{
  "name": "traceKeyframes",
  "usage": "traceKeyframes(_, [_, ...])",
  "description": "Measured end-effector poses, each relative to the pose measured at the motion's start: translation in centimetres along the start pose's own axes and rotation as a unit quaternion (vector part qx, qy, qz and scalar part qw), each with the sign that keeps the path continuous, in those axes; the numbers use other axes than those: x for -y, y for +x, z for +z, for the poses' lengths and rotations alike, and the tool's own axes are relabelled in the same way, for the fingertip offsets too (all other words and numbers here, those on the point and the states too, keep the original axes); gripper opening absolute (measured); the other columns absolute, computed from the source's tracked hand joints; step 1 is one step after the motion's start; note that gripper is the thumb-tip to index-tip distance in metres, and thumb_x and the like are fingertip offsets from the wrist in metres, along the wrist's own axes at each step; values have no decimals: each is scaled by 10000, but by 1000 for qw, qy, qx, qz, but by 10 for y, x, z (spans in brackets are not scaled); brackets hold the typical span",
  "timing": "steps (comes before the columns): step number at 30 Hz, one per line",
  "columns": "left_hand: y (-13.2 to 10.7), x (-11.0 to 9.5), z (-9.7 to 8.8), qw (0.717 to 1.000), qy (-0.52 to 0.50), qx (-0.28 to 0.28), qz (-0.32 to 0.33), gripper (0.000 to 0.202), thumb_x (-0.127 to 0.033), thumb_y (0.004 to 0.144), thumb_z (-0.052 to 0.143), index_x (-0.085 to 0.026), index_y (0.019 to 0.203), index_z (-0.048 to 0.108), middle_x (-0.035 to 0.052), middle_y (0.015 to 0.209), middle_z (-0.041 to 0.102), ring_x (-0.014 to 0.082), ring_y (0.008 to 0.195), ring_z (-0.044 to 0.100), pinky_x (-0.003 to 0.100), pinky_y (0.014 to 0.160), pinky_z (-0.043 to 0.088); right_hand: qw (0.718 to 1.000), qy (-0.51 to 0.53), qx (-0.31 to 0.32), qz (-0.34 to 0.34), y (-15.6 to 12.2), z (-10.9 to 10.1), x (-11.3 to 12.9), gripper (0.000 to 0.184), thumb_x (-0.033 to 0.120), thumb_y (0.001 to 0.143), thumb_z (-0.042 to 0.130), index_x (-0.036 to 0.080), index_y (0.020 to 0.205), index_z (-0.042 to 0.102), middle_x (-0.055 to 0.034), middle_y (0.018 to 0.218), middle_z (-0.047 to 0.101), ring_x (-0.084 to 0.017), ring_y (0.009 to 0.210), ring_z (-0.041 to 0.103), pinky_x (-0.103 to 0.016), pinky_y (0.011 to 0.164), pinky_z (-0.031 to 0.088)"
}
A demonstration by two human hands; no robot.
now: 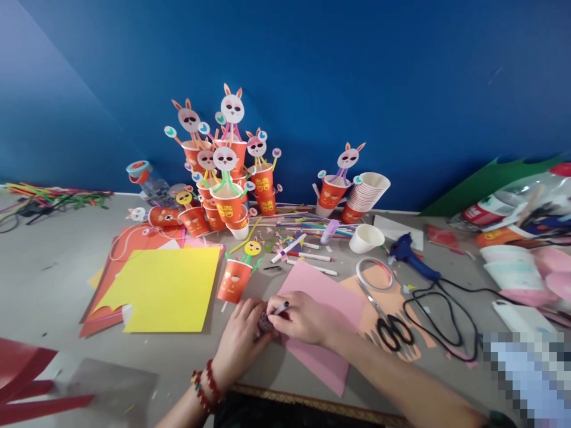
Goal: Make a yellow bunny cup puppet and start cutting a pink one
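Note:
At the front of the table, my right hand grips a pen with a dark end. Under its tip is a small, dark pinkish-grey piece, partly hidden by my fingers. My left hand, with red beads at the wrist, pinches that piece from the left. Just beyond my left hand stands an orange paper cup, slightly tilted, topped by a yellow face on green stems. Pink paper lies beneath my right hand and forearm.
Yellow paper lies left. Rabbit-topped cups and a cup stack stand along the blue wall. Markers are scattered mid-table. Scissors, tape and a blue glue gun with a looping cord lie right.

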State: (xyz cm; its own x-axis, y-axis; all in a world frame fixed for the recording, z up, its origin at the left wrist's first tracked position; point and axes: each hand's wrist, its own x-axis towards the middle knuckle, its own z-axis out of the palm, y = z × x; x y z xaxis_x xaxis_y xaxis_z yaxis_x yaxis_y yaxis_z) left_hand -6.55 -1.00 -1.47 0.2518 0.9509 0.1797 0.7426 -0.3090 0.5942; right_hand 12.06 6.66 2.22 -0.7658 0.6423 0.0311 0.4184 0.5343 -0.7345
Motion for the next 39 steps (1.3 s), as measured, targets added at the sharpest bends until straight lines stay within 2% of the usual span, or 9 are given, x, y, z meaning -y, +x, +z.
traceKeyframes(8, [-3,6,5,1000,10,1,3,377,-337,884,677,-203,1210,544,114,1159,622,293,1048,600,458,894,532,999,4,-1,-36,3,-4,-6,104,186,883,573,212,852,669,1,768,682,-159,711,612,-227,668,412])
traceKeyframes(27, [0,0,0,1000,-3,2,-3,322,-271,872,670,-210,1171,567,103,1135,629,292,1032,606,458,888,533,998,7,7,-57,3,0,-5,79,182,872,588,208,842,656,-4,758,681,-161,705,612,-227,661,410])
traceKeyframes(32, [1,-2,-2,1000,-4,11,-1,314,-291,887,665,-201,1172,567,109,1145,625,290,1039,601,454,892,529,999,8,5,-45,4,1,-5,78,196,858,593,215,822,659,-2,756,702,-163,698,620,-228,660,413])
traceKeyframes(39, [-1,4,2,1000,9,8,7,346,-324,877,689,-193,1175,572,100,1142,624,275,1035,588,427,888,530,999,-9,44,-12,9,-6,-5,103,166,851,600,218,823,684,7,773,723,-163,730,653,-217,675,415])
